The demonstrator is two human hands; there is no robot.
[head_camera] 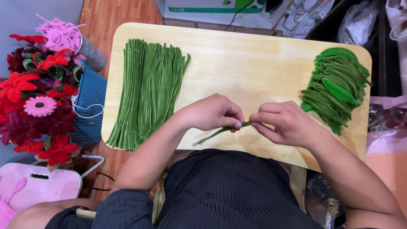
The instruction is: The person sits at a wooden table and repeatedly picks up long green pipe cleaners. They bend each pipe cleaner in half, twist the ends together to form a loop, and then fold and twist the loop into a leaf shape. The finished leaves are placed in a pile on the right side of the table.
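Left hand [212, 112] and right hand [282, 121] pinch one green pipe cleaner [218, 132] between fingertips above wooden board [246, 63] — middle hidden under fingers, loose end trails left. Straight bundle [148, 91] left, folded pile [337, 87] right — forearms cut off.

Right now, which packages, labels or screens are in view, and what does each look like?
White cardboard box with a green stripe: top edge, behind the wooden board; rectangular, a black cable across it.
Clear plastic bag: top right, crumpled, contents unclear.
Pink plastic case with handle slot: bottom left, on the floor.
No screens or signs are visible.
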